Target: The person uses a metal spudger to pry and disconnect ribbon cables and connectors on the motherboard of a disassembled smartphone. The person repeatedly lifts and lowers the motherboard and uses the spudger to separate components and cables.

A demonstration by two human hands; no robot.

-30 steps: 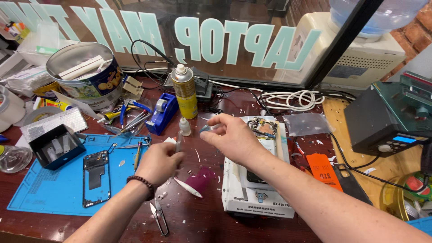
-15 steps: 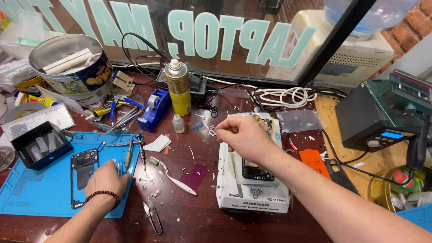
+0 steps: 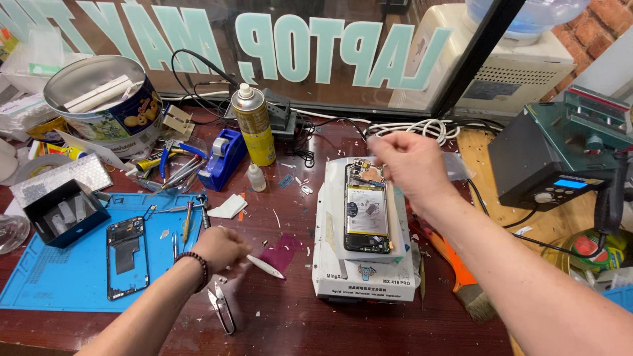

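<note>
Opened phone point(image 3: 367, 208), back off w/ battery showing, lies on the white heating pad point(image 3: 364, 277) mid-desk. Right hand point(image 3: 407, 165) hovers just above its top edge, fingers pinched together; blurred, can't tell if sth is held. Left hand point(image 3: 221, 247) rests by the white pry tool point(image 3: 265, 266), fingers curled on it. Risks: a slip of the right hand could snag the exposed board; the spray can point(image 3: 253, 127) near the pad could tip if knocked.

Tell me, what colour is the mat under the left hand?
The mat is blue, seen plainly in the head view.
</note>
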